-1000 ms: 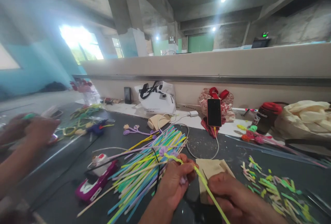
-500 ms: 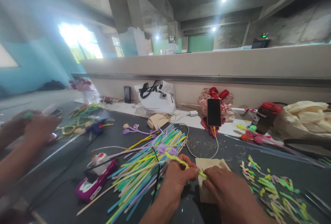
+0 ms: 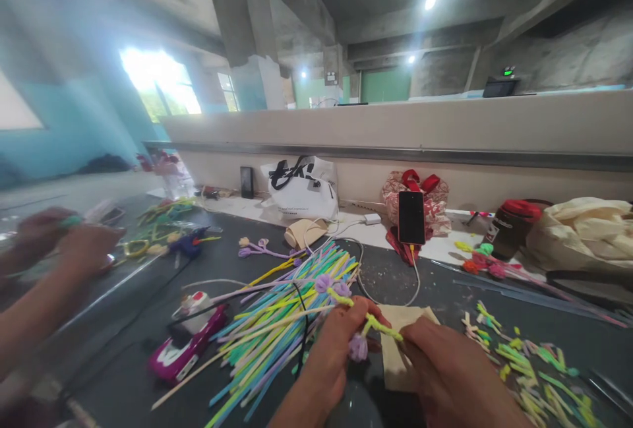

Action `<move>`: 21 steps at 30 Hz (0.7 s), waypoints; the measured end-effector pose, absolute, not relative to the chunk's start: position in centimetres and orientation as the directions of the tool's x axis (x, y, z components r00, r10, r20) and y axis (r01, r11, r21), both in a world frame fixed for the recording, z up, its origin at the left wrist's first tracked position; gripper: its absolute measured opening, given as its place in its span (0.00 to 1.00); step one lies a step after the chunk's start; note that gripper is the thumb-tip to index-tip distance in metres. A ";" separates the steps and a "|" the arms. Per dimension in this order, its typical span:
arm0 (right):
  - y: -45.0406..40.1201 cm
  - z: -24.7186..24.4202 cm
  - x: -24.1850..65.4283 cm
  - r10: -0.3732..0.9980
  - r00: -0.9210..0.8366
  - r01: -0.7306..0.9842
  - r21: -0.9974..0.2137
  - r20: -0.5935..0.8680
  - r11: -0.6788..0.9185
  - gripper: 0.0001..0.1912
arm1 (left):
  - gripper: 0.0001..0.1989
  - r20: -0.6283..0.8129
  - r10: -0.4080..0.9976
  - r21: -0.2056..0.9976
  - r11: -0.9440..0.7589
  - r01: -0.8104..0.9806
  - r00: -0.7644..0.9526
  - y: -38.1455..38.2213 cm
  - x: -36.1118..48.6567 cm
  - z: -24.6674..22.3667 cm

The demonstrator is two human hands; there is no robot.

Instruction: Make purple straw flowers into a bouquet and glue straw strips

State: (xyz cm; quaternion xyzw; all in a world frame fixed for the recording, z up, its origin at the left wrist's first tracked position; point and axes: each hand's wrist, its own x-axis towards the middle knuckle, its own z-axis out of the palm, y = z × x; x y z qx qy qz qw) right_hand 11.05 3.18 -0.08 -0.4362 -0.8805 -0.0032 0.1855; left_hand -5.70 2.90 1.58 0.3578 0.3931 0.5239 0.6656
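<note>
My left hand [image 3: 336,345] is closed in a pinch around a yellow-green pipe cleaner stem [image 3: 380,326] with lilac flower heads. One lilac flower [image 3: 324,283] shows above that hand, and another lilac flower [image 3: 358,347] hangs below the stem. The fingers of my right hand [image 3: 445,355] pinch the stem's right end. Under the right hand lies a beige piece of card or paper [image 3: 395,368], partly covered. To the left of my hands is a thick heap of pastel pipe cleaners [image 3: 277,329], crossed by a black cable.
A purple and white device [image 3: 188,349] sits left of the heap. Cut pipe cleaner pieces [image 3: 539,368] are scattered at right. A phone [image 3: 411,217] leans on a patterned bag at the back. Another person's hands [image 3: 74,237] work at far left, beside a blue glue gun [image 3: 190,243].
My left hand has turned slightly, bringing the lower lilac flower and more of the yellow-green stem into view. My right hand still grips the stem's end. The view has shifted slightly.
</note>
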 end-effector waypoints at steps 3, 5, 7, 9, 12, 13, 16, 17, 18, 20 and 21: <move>3.3 0.1 11.4 0.771 -0.548 0.766 -0.175 0.324 0.619 0.08 | 0.14 -0.155 0.975 0.896 0.206 -0.394 0.157 3.0 -6.0 1.7; 3.5 0.1 11.5 0.766 -0.551 0.759 -0.181 0.332 0.625 0.07 | 0.12 -0.139 0.974 0.909 0.198 -0.367 0.181 3.2 -6.2 1.3; 3.5 0.1 11.6 0.754 -0.555 0.745 -0.193 0.350 0.638 0.07 | 0.10 -0.113 0.971 0.925 0.180 -0.336 0.209 3.5 -6.3 0.8; 3.4 0.2 11.6 0.767 -0.541 0.742 -0.234 0.344 0.628 0.08 | 0.10 -0.096 0.967 0.934 0.169 -0.313 0.237 3.6 -6.3 0.5; 2.9 0.8 11.3 0.851 -0.454 0.751 -0.401 0.264 0.525 0.14 | 0.10 -0.105 0.963 0.934 0.181 -0.308 0.246 3.6 -6.1 0.4; 2.8 1.0 11.2 0.886 -0.404 0.739 -0.489 0.230 0.464 0.16 | 0.10 -0.115 0.966 0.931 0.186 -0.313 0.233 3.5 -6.0 0.4; 2.7 1.3 10.4 0.965 -0.263 0.553 -0.817 0.014 0.163 0.16 | 0.11 -0.121 0.978 0.916 0.176 -0.361 0.169 3.2 -5.5 0.5; 2.8 1.3 10.2 0.962 -0.252 0.432 -0.902 -0.101 0.018 0.16 | 0.11 -0.109 0.983 0.912 0.157 -0.379 0.145 3.2 -5.4 0.5; 2.9 1.2 10.0 0.934 -0.282 0.298 -0.945 -0.220 -0.132 0.16 | 0.10 -0.094 0.987 0.910 0.138 -0.390 0.130 3.2 -5.4 0.5; 3.1 0.9 9.8 0.840 -0.400 0.073 -0.927 -0.365 -0.368 0.17 | 0.09 -0.061 0.991 0.913 0.103 -0.394 0.120 3.3 -5.7 0.5; 3.2 0.7 9.7 0.807 -0.452 0.011 -0.907 -0.381 -0.422 0.17 | 0.09 -0.049 0.990 0.921 0.096 -0.378 0.133 3.5 -5.9 0.5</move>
